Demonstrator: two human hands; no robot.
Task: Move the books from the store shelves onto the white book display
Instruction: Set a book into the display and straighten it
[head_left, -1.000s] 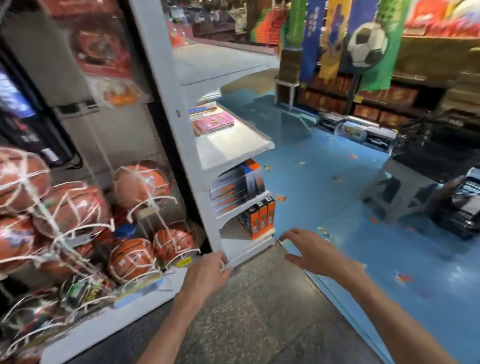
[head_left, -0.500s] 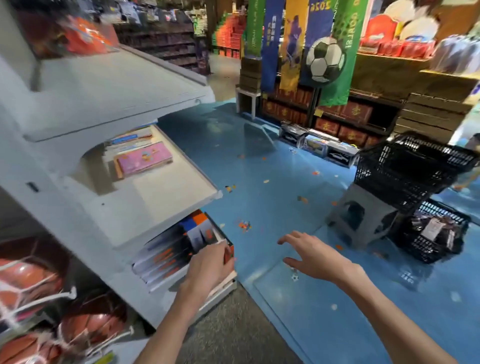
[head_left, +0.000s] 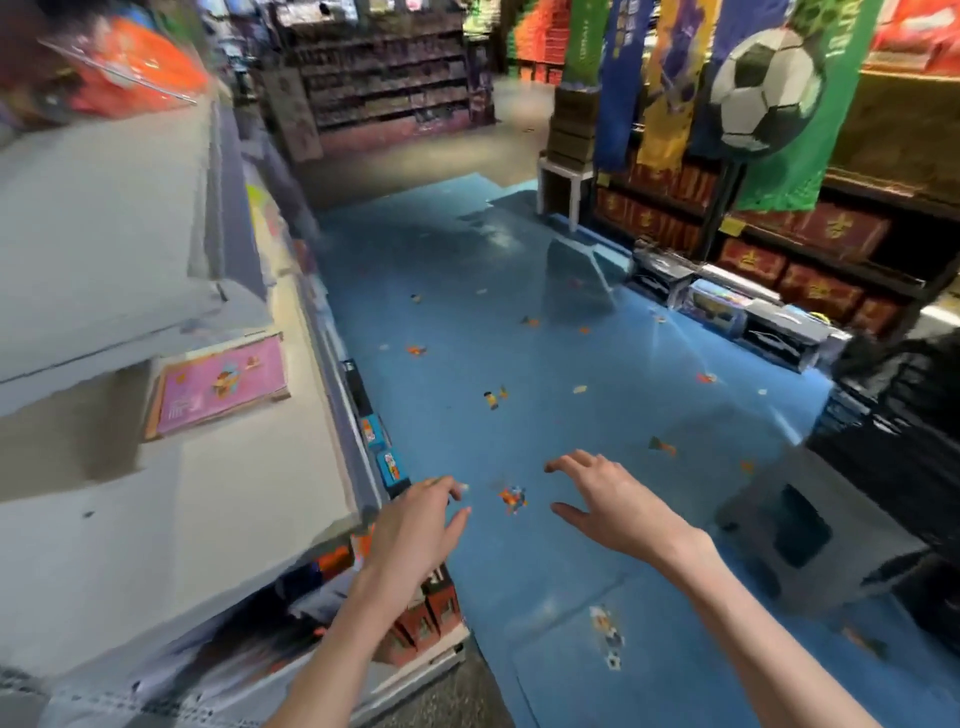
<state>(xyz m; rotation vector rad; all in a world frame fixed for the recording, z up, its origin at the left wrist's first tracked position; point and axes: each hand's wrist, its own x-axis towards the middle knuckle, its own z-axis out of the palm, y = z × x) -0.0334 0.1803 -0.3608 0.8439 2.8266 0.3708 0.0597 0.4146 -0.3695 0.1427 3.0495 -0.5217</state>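
A white tiered shelf unit (head_left: 218, 519) fills the left side. A pink book (head_left: 221, 384) lies flat on its middle tier. Blue and orange boxed books (head_left: 426, 618) stand on the lower tiers, partly hidden under the tier above. My left hand (head_left: 415, 530) hovers with loose fingers just off the corner of the middle tier, holding nothing. My right hand (head_left: 613, 499) is spread open over the blue floor to the right, also holding nothing.
Blue floor (head_left: 519, 364) with scattered confetti stretches ahead. A grey step stool (head_left: 810, 530) and black wire baskets (head_left: 898, 415) stand at right. Boxes (head_left: 737, 306) line the foot of dark shelves with banners and a football poster (head_left: 763, 88).
My view has swung right and forward along the shelf unit. My left hand has left the lower-tier books and risen beside the middle tier's corner. The right hand stays spread open.
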